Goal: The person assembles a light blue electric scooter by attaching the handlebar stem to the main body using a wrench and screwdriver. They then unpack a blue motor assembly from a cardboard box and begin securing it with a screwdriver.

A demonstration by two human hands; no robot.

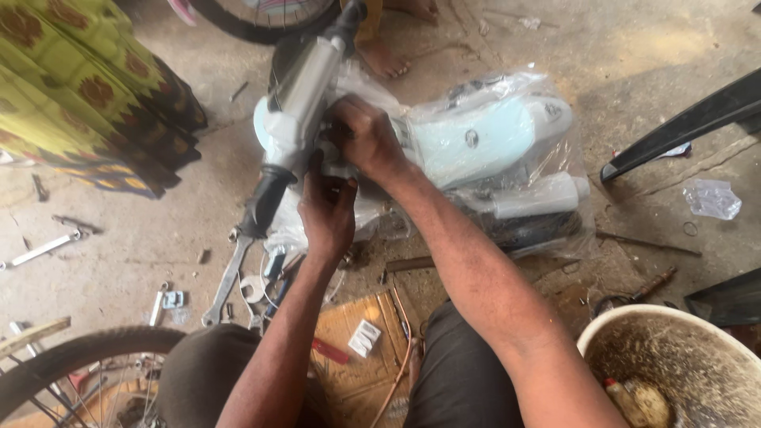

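Pale-blue plastic-wrapped bike part [483, 143] lies on the floor, centre frame, half hidden under clear wrap, its shape hard to read. One chrome handlebar [297, 111] with one black grip crosses its left end; right hand [366, 136] is clenched around the bar, left hand [326, 210] presses just below, fingertips hidden. Two wrenches [226, 281] lie left-below it.

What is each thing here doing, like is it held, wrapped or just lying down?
Left hand: gripping the handlebar from below.
Right hand: closed on the handlebar's middle.
Handlebar: held up, tilted, black grips on both ends.
Blue part: wrapped in clear plastic, lying on the floor.
Spanner: lying flat, untouched.
Bucket: upright, open, dirty inside.
Wheel: lying at the frame's edge.
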